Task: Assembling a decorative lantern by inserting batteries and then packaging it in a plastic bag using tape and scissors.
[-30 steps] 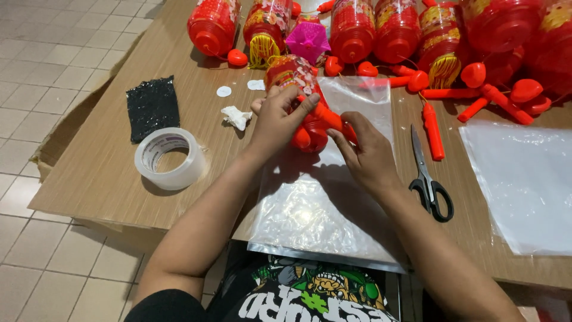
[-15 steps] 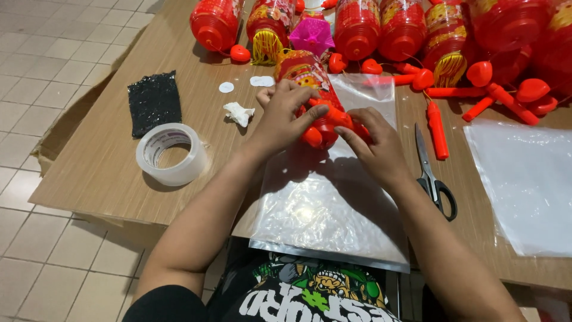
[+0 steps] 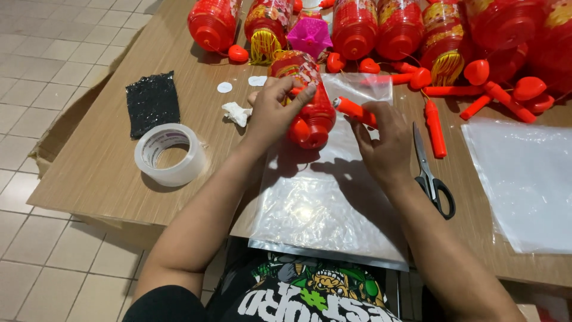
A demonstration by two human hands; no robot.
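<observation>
In the head view, a red plastic lantern (image 3: 305, 98) lies on its side just above the centre of the frame, its round red end pointing down toward the person. The left hand (image 3: 275, 110) is clenched around the lantern's body from the left, fingers (image 3: 301, 92) curled over its patterned top. Just to the right, and a little apart from the lantern, the right hand (image 3: 384, 140) grasps an orange-red stick handle (image 3: 354, 111), whose free end pokes up and left toward the lantern. Both hands hover over a clear plastic bag (image 3: 325, 203) spread flat in the middle of the wooden counter (image 3: 101, 173); the bag's far end runs under the lantern. Close to the right of the right hand lie black-handled scissors (image 3: 430, 173), blades pointing up the frame, and just beyond their tips a loose orange stick (image 3: 435, 128). A second clear bag (image 3: 524, 179) lies flat at the right edge. At left centre sits a roll of clear tape (image 3: 170, 155), with a black glittery patch (image 3: 152, 102) above it and a crumpled white scrap (image 3: 237, 113) just left of the left hand. Across the top of the frame stands a crowded row of more red lanterns (image 3: 381, 27), with a pink one (image 3: 310, 37) among them and scattered red heart-shaped pieces (image 3: 476, 71) and sticks at upper right.
</observation>
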